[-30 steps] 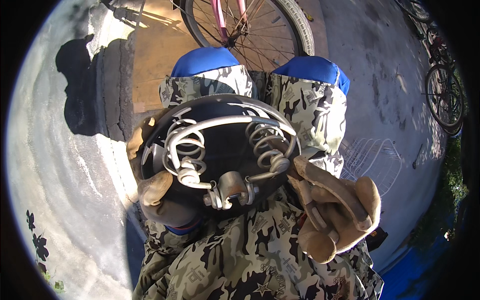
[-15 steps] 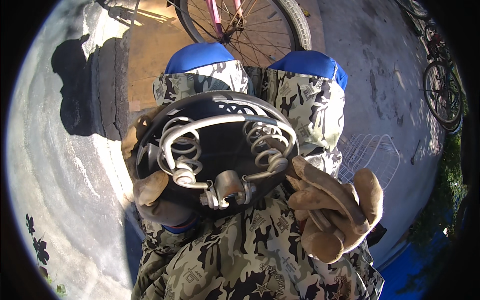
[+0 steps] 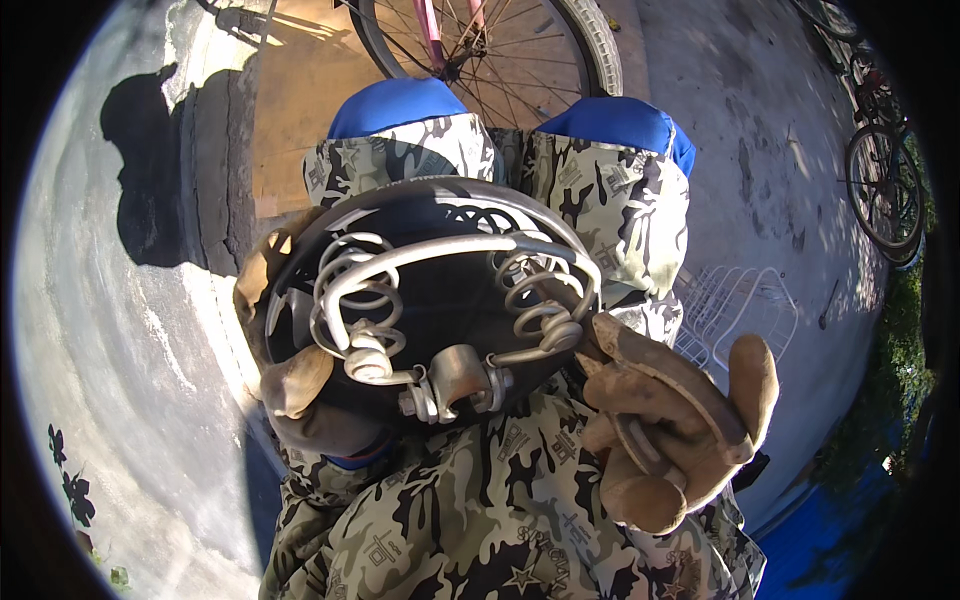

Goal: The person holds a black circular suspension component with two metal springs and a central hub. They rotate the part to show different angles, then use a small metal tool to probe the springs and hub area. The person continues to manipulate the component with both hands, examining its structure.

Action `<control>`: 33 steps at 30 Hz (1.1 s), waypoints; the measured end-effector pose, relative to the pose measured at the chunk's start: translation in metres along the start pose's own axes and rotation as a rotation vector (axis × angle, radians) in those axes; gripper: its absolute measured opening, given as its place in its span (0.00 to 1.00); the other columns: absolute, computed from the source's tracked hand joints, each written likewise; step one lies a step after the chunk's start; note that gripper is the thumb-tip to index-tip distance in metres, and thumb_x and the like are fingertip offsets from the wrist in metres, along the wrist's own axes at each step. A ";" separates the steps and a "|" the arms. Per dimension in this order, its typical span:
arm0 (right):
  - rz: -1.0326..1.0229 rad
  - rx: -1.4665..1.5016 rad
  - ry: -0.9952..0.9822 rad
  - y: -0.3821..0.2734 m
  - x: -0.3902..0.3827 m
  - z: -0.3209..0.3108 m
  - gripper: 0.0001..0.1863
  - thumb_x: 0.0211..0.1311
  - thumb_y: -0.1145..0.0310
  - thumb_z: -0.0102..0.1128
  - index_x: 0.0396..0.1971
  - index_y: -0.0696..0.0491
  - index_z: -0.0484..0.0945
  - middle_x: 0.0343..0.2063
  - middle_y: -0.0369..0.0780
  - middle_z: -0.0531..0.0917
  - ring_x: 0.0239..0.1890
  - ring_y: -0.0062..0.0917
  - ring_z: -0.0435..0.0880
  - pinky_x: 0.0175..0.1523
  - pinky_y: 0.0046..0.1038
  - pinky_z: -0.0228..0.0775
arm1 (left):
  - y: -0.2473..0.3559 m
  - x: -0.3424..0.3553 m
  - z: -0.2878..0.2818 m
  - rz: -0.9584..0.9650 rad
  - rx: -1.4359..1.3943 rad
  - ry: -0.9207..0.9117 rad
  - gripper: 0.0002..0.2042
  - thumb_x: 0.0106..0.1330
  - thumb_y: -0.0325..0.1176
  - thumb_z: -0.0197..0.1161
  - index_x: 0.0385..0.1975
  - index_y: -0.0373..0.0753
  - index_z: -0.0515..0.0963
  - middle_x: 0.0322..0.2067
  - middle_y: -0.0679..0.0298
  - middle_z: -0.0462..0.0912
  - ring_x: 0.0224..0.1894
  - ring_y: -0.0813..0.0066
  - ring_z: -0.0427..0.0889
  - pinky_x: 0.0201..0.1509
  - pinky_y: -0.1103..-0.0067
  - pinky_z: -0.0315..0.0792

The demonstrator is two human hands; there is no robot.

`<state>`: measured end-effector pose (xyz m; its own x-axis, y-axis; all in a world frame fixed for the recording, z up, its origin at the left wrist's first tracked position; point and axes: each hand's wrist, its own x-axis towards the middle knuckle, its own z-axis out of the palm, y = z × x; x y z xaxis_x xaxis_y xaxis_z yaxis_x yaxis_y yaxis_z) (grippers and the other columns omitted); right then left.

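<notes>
A black bicycle saddle [image 3: 440, 300] lies upside down over my lap, its silver coil springs [image 3: 365, 295] and bolted seat clamp [image 3: 452, 385] facing up. My left hand [image 3: 300, 400], in a tan work glove, grips the saddle's left edge with fingers wrapped round it. My gloved right hand [image 3: 680, 430] is closed round a two-handled tool, apparently pliers [image 3: 690, 390], with one finger raised. The tool's head reaches the saddle's right side and is partly hidden there.
A pink bicycle's front wheel [image 3: 545, 40] stands beyond my knees on a brown board [image 3: 300, 120]. A white wire basket [image 3: 755, 310] lies on the ground to the right. More bicycles [image 3: 880, 190] stand at the far right, beside plants and blue material.
The saddle and my left hand have shifted slightly left. My right hand's fingers have moved on the tool, with the outer one lifting upward and outward.
</notes>
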<state>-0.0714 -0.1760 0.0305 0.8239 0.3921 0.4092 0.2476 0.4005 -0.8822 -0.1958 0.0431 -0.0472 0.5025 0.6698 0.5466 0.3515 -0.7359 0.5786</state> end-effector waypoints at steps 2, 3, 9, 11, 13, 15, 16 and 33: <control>-0.007 0.118 -0.060 0.004 -0.003 -0.001 0.65 0.61 0.62 0.75 0.75 0.68 0.27 0.56 0.82 0.67 0.44 0.49 0.89 0.38 0.26 0.83 | -0.002 -0.001 -0.001 -0.016 -0.015 0.005 0.13 0.74 0.35 0.58 0.38 0.29 0.81 0.31 0.58 0.87 0.29 0.73 0.86 0.35 0.80 0.79; -0.021 0.123 -0.072 0.006 -0.004 -0.003 0.67 0.59 0.63 0.77 0.75 0.68 0.26 0.57 0.83 0.65 0.46 0.50 0.88 0.39 0.26 0.82 | -0.004 -0.001 0.000 -0.030 -0.055 0.020 0.13 0.73 0.36 0.62 0.39 0.29 0.81 0.32 0.59 0.87 0.29 0.73 0.86 0.34 0.80 0.79; 0.001 0.148 -0.146 0.009 -0.002 -0.010 0.70 0.55 0.66 0.80 0.75 0.66 0.23 0.60 0.83 0.61 0.60 0.62 0.79 0.57 0.39 0.79 | -0.003 -0.005 0.002 -0.104 -0.179 0.051 0.13 0.72 0.38 0.66 0.38 0.31 0.82 0.31 0.60 0.88 0.27 0.75 0.85 0.32 0.81 0.79; 0.023 0.146 -0.149 0.008 -0.001 -0.006 0.71 0.55 0.66 0.80 0.75 0.66 0.24 0.61 0.82 0.61 0.62 0.63 0.77 0.60 0.42 0.77 | -0.001 -0.003 0.002 -0.058 -0.094 0.061 0.13 0.72 0.38 0.66 0.37 0.31 0.82 0.30 0.59 0.88 0.27 0.76 0.85 0.32 0.81 0.79; 0.055 0.069 -0.045 0.005 -0.001 0.002 0.67 0.59 0.63 0.77 0.76 0.65 0.25 0.57 0.80 0.66 0.56 0.59 0.81 0.54 0.38 0.81 | 0.001 0.000 0.003 0.013 -0.021 0.077 0.13 0.71 0.37 0.66 0.35 0.30 0.82 0.29 0.59 0.88 0.27 0.76 0.85 0.32 0.80 0.79; 0.074 -0.002 0.006 0.001 -0.003 0.007 0.65 0.62 0.59 0.74 0.76 0.64 0.26 0.53 0.78 0.71 0.50 0.56 0.85 0.47 0.33 0.86 | 0.004 0.002 0.003 0.017 -0.076 0.046 0.13 0.71 0.36 0.65 0.34 0.30 0.82 0.29 0.59 0.87 0.27 0.75 0.84 0.31 0.80 0.79; 0.099 -0.023 0.069 -0.001 -0.005 0.010 0.65 0.62 0.58 0.74 0.76 0.63 0.27 0.53 0.78 0.72 0.50 0.56 0.85 0.46 0.32 0.87 | 0.005 0.003 0.004 -0.008 -0.097 0.041 0.13 0.70 0.36 0.65 0.34 0.30 0.82 0.28 0.59 0.87 0.26 0.75 0.84 0.31 0.80 0.79; 0.067 -0.236 0.168 -0.039 0.007 0.014 0.40 0.75 0.66 0.55 0.77 0.61 0.44 0.46 0.74 0.79 0.32 0.44 0.91 0.40 0.46 0.88 | -0.020 0.033 0.005 -0.330 -0.753 -0.334 0.18 0.73 0.35 0.52 0.50 0.23 0.76 0.45 0.51 0.84 0.42 0.67 0.85 0.48 0.77 0.82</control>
<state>-0.0825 -0.1777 0.0710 0.9105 0.2609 0.3209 0.2848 0.1671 -0.9439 -0.1826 0.0793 -0.0437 0.7129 0.6862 0.1448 -0.0352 -0.1712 0.9846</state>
